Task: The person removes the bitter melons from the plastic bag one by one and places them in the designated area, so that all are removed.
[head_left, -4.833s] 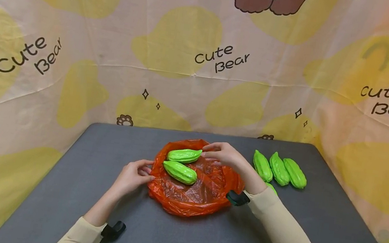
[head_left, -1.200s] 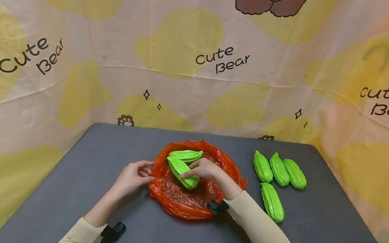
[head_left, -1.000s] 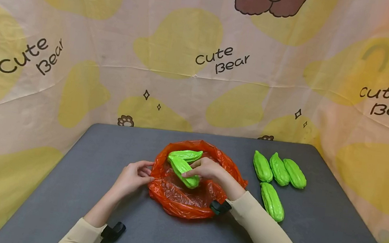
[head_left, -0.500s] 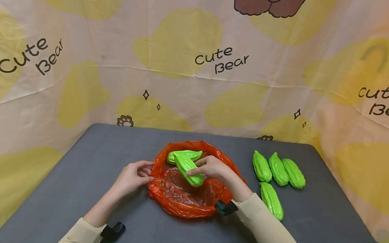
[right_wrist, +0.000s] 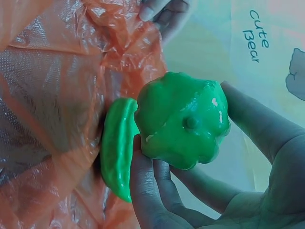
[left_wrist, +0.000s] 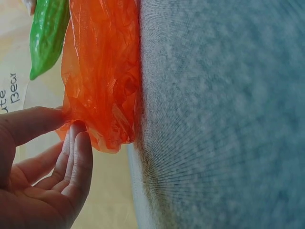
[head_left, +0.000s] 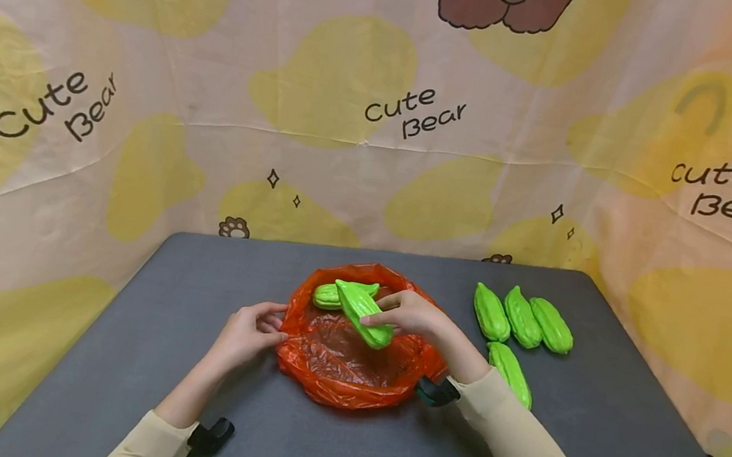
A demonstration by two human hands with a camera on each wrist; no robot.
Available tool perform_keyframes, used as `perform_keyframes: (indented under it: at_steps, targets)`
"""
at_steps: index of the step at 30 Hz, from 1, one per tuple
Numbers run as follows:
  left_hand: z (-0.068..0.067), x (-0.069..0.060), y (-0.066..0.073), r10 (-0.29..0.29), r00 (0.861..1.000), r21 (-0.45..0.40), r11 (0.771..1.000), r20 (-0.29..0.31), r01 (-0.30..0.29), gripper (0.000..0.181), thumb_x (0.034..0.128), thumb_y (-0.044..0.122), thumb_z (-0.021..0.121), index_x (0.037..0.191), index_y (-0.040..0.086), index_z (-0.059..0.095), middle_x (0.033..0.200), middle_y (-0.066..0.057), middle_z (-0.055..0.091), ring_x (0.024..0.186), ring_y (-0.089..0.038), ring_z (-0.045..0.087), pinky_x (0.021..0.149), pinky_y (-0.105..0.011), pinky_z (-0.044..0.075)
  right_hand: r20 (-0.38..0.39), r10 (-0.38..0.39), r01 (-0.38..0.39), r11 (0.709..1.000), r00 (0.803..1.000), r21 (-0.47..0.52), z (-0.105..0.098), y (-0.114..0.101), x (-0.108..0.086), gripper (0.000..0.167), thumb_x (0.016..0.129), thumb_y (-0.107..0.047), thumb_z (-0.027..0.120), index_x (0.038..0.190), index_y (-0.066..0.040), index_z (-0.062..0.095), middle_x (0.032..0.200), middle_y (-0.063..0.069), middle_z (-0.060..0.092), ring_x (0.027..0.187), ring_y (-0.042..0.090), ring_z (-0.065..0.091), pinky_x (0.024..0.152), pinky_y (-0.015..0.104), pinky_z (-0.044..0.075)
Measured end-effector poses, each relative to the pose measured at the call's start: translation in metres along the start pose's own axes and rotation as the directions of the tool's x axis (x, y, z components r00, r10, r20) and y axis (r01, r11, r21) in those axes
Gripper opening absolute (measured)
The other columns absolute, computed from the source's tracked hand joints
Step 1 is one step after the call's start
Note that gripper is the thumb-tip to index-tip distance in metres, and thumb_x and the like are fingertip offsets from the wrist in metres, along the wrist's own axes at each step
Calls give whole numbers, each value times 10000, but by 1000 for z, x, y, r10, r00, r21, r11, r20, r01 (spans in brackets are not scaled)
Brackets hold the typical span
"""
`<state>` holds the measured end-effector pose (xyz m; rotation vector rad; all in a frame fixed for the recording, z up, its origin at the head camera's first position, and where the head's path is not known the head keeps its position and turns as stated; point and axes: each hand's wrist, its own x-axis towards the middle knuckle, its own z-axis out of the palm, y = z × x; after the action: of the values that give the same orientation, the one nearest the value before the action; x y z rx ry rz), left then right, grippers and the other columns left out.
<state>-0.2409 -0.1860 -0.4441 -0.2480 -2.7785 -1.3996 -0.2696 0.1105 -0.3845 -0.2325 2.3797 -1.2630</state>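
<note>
My right hand (head_left: pixel 415 320) grips a bright green, ridged bitter melon (head_left: pixel 360 310) between thumb and fingers, holding it tilted above the bag. In the right wrist view the held bitter melon (right_wrist: pixel 183 119) shows its blunt end to the camera. Below lies an open orange-red plastic bag (head_left: pixel 342 395), its rim spread in a ring on the table. A second bitter melon (head_left: pixel 326 296) rests inside at the bag's far left, partly covered by the held one. At the bag's left edge, my left hand (head_left: pixel 247 334) pinches the plastic (left_wrist: pixel 102 86) between thumb and fingers.
Several more bitter melons lie on the grey table (head_left: pixel 189 289) to the right: a row of three at the back, including the middle one (head_left: pixel 523 319), and another bitter melon (head_left: pixel 510 372) nearer, partly behind the right sleeve (head_left: pixel 519 437). A printed cloth (head_left: pixel 383 106) encloses the table.
Both bitter melons lay in the bag at first. My right hand has since grasped the nearer one and raised it, moving up and right. My left hand has stayed at the bag's edge.
</note>
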Motion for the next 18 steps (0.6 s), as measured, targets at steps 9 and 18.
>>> perform_keyframes:
  at_steps: [9, 18]
  targets:
    - [0, 0, 0, -2, 1000, 0, 1000, 0, 2, 466, 783, 58, 734, 1234, 50, 616, 911, -78, 671, 787, -143, 652, 662, -238, 510, -14, 24, -24, 1000, 1000, 0, -8, -2, -8, 599, 761, -379, 782, 1237, -52, 624, 1141, 64, 625, 911, 149, 593, 772, 302, 520]
    - [0, 0, 0, 2, 1000, -1, 1000, -1, -2, 465, 781, 62, 740, 1229, 47, 618, 903, -75, 671, 782, -143, 652, 653, -236, 506, 7, -4, 3, 995, 1000, 97, -16, 5, -18, 597, 812, -317, 745, 1282, 4, 566, 1127, 101, 645, 857, 132, 655, 807, 331, 540]
